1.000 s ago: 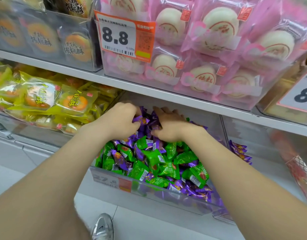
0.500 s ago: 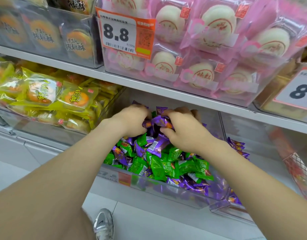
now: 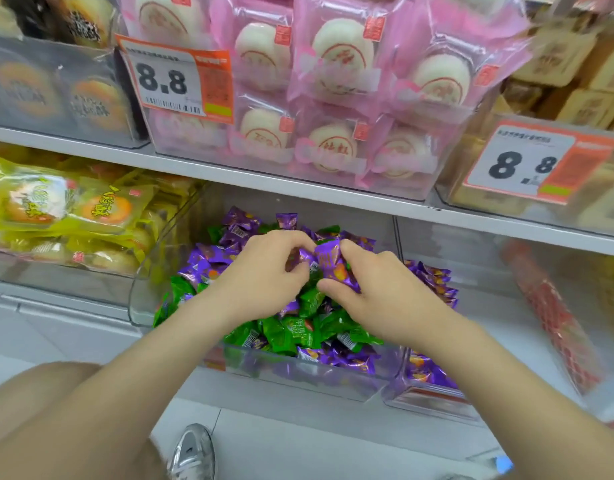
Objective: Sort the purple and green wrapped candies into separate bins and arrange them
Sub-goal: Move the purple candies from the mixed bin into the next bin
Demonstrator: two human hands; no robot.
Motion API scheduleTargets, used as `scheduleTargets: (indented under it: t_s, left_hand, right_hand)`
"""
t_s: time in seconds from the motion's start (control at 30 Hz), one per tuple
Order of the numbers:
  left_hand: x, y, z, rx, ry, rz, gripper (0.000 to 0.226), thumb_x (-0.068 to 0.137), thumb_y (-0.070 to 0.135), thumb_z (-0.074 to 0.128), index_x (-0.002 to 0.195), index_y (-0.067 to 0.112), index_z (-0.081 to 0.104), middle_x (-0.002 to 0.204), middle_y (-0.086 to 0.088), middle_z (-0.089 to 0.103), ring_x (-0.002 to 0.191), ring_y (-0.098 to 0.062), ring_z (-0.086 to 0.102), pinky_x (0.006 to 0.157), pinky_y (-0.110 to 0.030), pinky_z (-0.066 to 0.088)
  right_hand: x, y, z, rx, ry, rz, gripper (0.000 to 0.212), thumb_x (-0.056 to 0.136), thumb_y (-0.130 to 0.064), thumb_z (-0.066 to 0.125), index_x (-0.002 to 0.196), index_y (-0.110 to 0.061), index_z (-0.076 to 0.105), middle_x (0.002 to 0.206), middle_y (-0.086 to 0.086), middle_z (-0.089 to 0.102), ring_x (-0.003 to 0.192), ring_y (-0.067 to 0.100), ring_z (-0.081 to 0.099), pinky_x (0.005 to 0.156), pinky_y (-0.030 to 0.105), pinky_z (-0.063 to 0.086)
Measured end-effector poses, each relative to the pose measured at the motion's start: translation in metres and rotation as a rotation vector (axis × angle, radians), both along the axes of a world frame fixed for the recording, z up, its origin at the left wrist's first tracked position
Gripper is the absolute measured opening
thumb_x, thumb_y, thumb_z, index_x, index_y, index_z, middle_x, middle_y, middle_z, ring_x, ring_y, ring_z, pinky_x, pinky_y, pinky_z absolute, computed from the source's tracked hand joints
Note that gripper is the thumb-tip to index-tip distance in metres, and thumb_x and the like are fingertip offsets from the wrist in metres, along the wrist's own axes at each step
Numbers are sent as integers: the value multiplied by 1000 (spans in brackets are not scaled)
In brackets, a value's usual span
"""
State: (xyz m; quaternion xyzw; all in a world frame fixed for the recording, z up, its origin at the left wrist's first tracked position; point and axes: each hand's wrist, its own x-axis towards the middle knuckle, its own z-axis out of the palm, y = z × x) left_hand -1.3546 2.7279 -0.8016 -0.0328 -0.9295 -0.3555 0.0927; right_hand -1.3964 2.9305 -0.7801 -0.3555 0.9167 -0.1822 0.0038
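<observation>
A clear plastic bin (image 3: 149,289) on the lower shelf holds a mixed heap of green wrapped candies (image 3: 291,332) and purple wrapped candies (image 3: 212,258). Both hands hover over the middle of the heap. My left hand (image 3: 264,275) curls its fingers round purple candies. My right hand (image 3: 378,289) pinches a purple candy (image 3: 328,258) lifted a little above the pile. To the right stands a second clear bin (image 3: 426,403) with only purple candies (image 3: 433,278) in it.
Yellow packaged cakes (image 3: 66,213) fill the bin at the left. On the shelf (image 3: 298,188) above sit pink wrapped buns (image 3: 333,98) and orange 8.8 price tags (image 3: 175,77). A red packet (image 3: 555,317) lies at the right. My shoe (image 3: 193,452) stands on the floor below.
Both hands have risen from the back of the heap with purple candies gathered between them. The camera has shifted, bringing the right-hand bin more into view.
</observation>
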Motion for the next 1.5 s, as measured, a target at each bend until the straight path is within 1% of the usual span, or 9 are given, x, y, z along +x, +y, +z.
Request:
scheduleTargets:
  t_s: [0.13,0.27,0.4,0.63,0.87,1.07,1.3,1.4,1.5]
  left_hand:
    - [10,20,7,344,-35,-53,42,103,13,52,125,47,63,100,-11,71,64,-26,57,60,-48,51]
    - [16,37,19,534,-90,-143,25,97,32,59,118,34,72,109,3,76,106,-25,69,101,-51,53]
    - [14,47,16,551,-19,-131,27,96,51,66,108,26,70,97,-11,75,94,-42,67,92,-64,53]
    - [9,67,15,479,77,-90,14,95,39,76,103,28,72,83,-6,73,65,-36,53,63,-44,48]
    - [15,98,24,243,142,-321,36,92,32,80,125,44,71,93,14,72,60,-9,46,59,-23,39]
    - [11,122,23,239,169,-273,21,97,34,73,118,37,73,105,19,71,90,-1,66,80,-19,48]
    - [6,148,21,34,226,-182,19,104,27,59,113,41,69,107,15,52,106,-2,54,88,-15,40]
    - [3,154,20,20,267,-172,17,102,28,62,111,39,70,106,16,53,105,-1,54,87,-11,37]
    - [-2,159,20,98,309,-104,18,103,30,64,118,38,69,97,21,55,100,7,53,85,-6,34]
  right_hand:
    - [6,15,15,-110,-79,27,31,94,-57,68,81,-32,55,60,-4,56,57,11,54,57,30,40]
    - [8,27,19,-105,-106,25,28,88,-62,73,91,-35,67,64,2,57,60,13,48,60,24,32]
    - [8,45,26,-186,-134,-95,40,71,-67,83,98,-39,72,73,-8,68,65,9,56,70,27,41]
    - [18,93,42,-561,-592,-256,33,87,0,73,113,-18,61,72,13,73,55,26,64,52,28,48]
    - [27,111,42,-862,-931,-290,32,102,-23,64,121,-1,50,79,27,69,55,28,58,46,30,46]
    - [25,132,30,-893,-911,-408,36,92,-43,75,102,-10,63,69,3,47,55,14,33,53,29,19]
    - [22,157,29,-743,-602,-247,29,83,-19,89,107,-12,73,93,9,80,81,25,77,76,37,63]
    - [7,169,21,-565,-367,-160,16,88,-28,84,101,-24,75,91,-1,80,80,27,76,78,49,62]
    - [-16,191,9,-344,-165,-209,10,93,-37,77,100,-30,73,82,-14,74,67,9,62,68,34,49]
